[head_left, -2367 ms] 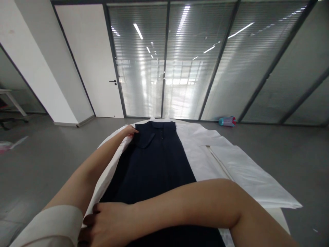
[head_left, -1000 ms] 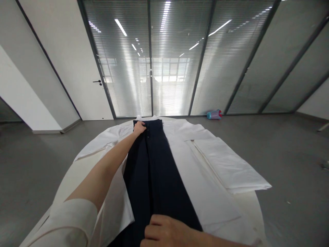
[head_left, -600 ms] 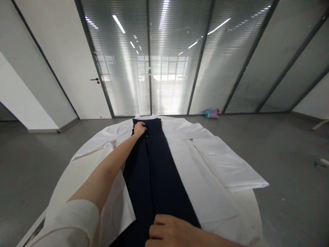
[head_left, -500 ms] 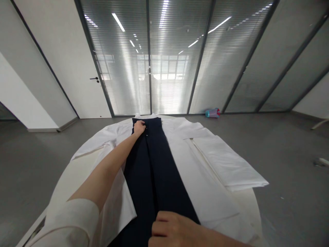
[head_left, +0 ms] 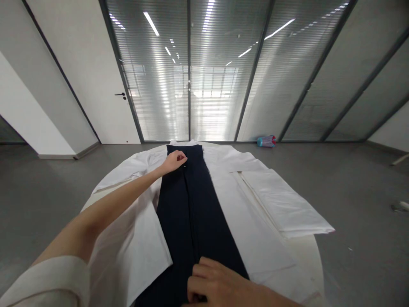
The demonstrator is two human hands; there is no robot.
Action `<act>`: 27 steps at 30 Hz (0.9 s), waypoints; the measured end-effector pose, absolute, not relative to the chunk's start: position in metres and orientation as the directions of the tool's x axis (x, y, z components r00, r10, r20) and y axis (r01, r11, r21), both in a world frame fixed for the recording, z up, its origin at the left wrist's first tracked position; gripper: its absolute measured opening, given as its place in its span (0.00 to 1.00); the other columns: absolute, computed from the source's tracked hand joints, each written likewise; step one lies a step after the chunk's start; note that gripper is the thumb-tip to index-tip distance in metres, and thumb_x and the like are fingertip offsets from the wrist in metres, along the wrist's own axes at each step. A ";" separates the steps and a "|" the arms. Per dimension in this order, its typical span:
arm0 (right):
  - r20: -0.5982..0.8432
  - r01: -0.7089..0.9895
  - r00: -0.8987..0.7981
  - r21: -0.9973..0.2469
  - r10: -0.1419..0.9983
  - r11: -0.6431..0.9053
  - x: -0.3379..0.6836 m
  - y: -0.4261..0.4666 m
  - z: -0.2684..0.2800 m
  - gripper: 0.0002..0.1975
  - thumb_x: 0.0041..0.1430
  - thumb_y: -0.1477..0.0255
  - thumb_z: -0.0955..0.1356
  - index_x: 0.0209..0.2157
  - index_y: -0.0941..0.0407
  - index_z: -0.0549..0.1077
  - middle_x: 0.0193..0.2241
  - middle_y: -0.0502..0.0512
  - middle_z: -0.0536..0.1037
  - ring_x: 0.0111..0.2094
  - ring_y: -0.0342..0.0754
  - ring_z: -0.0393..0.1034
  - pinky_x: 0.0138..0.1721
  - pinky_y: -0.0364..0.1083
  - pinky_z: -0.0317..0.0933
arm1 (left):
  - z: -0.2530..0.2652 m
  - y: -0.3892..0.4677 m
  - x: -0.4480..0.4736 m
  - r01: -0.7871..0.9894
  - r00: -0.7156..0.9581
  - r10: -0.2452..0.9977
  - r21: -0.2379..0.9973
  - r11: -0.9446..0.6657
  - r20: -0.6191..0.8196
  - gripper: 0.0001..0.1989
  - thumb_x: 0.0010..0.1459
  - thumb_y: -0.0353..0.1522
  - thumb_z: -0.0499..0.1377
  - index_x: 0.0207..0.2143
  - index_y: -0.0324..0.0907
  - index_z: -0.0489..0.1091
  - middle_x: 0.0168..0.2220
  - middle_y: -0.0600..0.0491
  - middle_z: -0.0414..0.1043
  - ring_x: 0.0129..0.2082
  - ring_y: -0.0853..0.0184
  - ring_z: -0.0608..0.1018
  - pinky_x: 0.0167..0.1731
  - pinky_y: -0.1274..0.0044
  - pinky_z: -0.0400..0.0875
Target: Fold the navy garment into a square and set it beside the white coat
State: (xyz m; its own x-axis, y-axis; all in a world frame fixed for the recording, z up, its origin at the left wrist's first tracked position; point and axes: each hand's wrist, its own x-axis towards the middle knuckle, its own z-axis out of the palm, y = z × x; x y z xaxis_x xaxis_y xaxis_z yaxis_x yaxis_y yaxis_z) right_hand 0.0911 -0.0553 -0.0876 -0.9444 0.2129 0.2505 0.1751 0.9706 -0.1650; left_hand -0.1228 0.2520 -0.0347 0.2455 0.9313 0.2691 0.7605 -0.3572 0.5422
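Note:
A long dark navy garment (head_left: 207,204) lies lengthwise on a spread white garment (head_left: 236,213), its waist end away from me. It has a dark line down its middle; trousers or a skirt, I cannot tell. My left hand (head_left: 174,162) is over its far end, thumb and fingers curled together beside a small shiny fastener (head_left: 184,166). What they pinch, if anything, is hidden. Near the front, my right hand (head_left: 212,281) rests on the navy cloth with fingers curled at the middle line, closed on the cloth. Its fingertips are partly hidden.
Under the clothes is a round whitish table (head_left: 311,251). A folded white sleeve (head_left: 284,204) reaches past its right edge. A blue and red object (head_left: 266,141) lies on the grey floor (head_left: 358,200) by the glass wall (head_left: 214,106). A door (head_left: 96,85) stands at left.
My left hand has moved right and slightly nearer along the waist end, from the left side towards the middle line. My right hand stays about where it was.

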 end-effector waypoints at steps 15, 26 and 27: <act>0.195 0.255 -0.937 -0.185 0.290 0.949 0.087 -0.069 -0.046 0.05 0.68 0.71 0.66 0.39 0.55 0.74 0.36 0.50 0.74 0.34 0.44 0.62 0.40 0.45 0.53 | 0.026 0.085 -0.269 0.926 0.375 0.597 0.257 -0.276 -0.709 0.18 0.58 0.38 0.61 0.17 0.38 0.72 0.18 0.53 0.75 0.19 0.68 0.75 0.26 0.80 0.65; 0.299 0.227 -0.921 -0.113 0.251 0.967 0.088 -0.071 -0.062 0.08 0.69 0.67 0.66 0.43 0.54 0.74 0.34 0.48 0.73 0.34 0.44 0.60 0.38 0.46 0.52 | 0.033 0.053 -0.194 0.601 0.798 0.454 0.463 -0.652 -0.397 0.13 0.55 0.42 0.66 0.39 0.44 0.78 0.39 0.49 0.78 0.36 0.63 0.79 0.37 0.78 0.70; 0.300 0.228 -0.920 -0.118 0.254 0.966 0.089 -0.071 -0.062 0.08 0.69 0.66 0.66 0.44 0.54 0.74 0.35 0.48 0.73 0.35 0.45 0.61 0.39 0.46 0.52 | 0.033 0.047 -0.194 0.613 0.788 0.447 0.480 -0.628 -0.423 0.16 0.55 0.44 0.65 0.41 0.44 0.77 0.39 0.49 0.79 0.36 0.63 0.80 0.36 0.77 0.71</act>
State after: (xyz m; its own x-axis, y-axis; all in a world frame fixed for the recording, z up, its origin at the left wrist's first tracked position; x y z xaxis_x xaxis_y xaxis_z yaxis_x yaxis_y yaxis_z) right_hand 0.0888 -0.0711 -0.0625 -0.9196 0.2541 0.2995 0.2284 0.9663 -0.1185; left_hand -0.1943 0.0473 0.0330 0.7883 0.4468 -0.4231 0.6132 -0.6275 0.4797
